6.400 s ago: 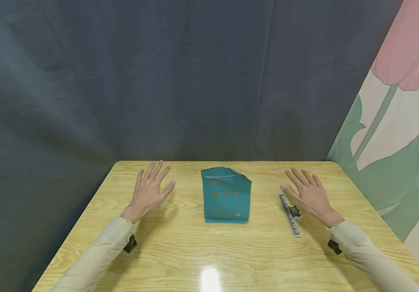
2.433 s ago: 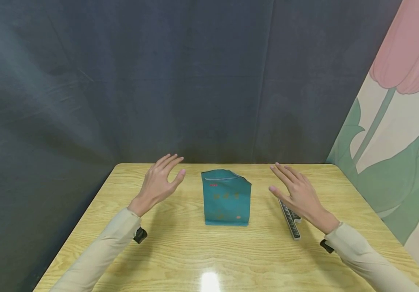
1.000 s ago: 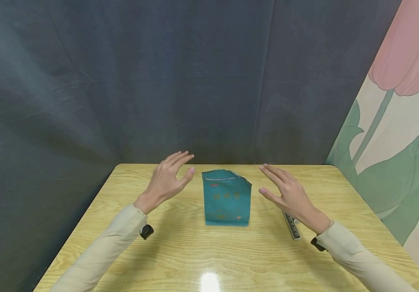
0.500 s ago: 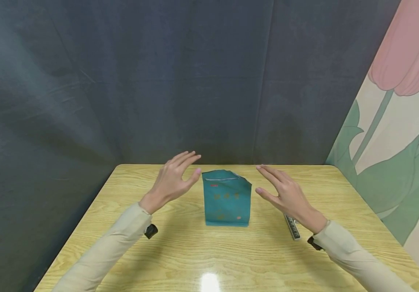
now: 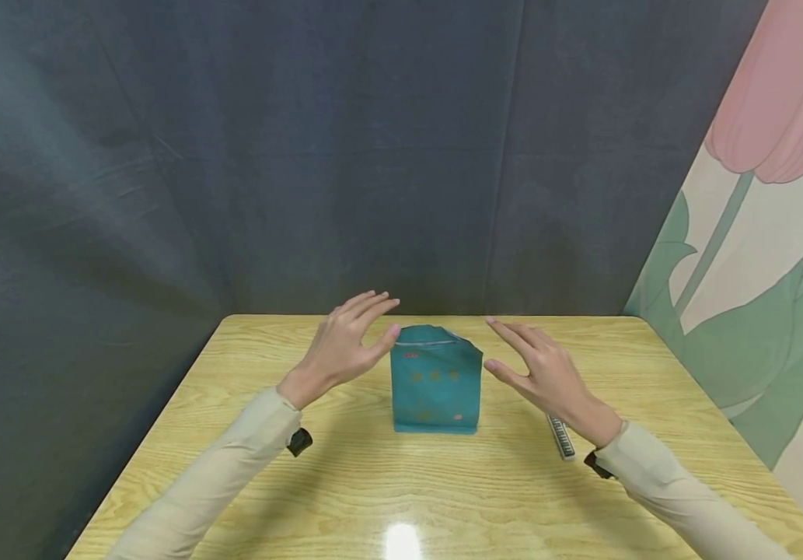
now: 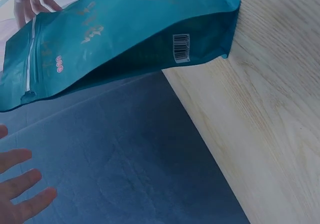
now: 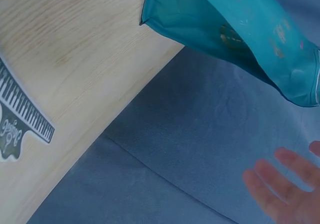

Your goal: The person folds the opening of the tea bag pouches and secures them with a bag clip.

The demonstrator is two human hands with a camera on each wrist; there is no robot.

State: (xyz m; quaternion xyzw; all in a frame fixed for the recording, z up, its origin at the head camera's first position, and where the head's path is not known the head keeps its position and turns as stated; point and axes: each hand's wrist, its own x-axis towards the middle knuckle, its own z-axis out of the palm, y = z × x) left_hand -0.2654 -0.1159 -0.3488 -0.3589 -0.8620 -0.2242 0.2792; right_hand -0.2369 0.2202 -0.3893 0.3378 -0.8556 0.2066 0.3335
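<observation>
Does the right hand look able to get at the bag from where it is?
Likely yes: the right hand is empty and just right of the bag, with nothing visible between them. The clip lies aside, off that path.

Looks like smooth plastic film on the teal pouch [image 5: 436,393], satin rather than glossy, lightly creased towards the top. Shows wood grain across the worktop [image 5: 380,482], smooth and polished enough to throw back a bright glare. Seems smooth and printed on the keyboard-patterned piece [image 7: 22,107], though cannot be told as plastic or metal. Falls as matt cloth, faintly wrinkled, in the dark curtain [image 5: 359,163]; likewise soft, matt cloth in the pale sleeves [image 5: 212,470].
</observation>
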